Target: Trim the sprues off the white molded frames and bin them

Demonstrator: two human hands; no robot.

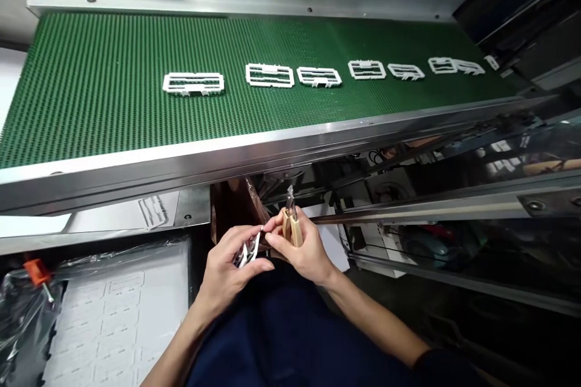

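My left hand (222, 272) is closed around a white plastic frame (247, 256), which is tilted and partly hidden by my fingers. In my right hand (312, 254) is a pair of nippers (296, 231) with tan handles, their metal jaws pointing up and away from me. The right thumb and fingertip pinch close to the upper end of the white frame, touching or nearly touching it. Whether a small bit is held between them I cannot make out.
Several similar white frames lie in a row on the green conveyor belt (136, 115), behind its metal rail (290, 144). Below left is a layout sheet (113, 326) under clear plastic, with an orange-handled tool (39, 272) beside it. A brown box (231, 205) stands under the belt; metal bars (436, 211) run at right.
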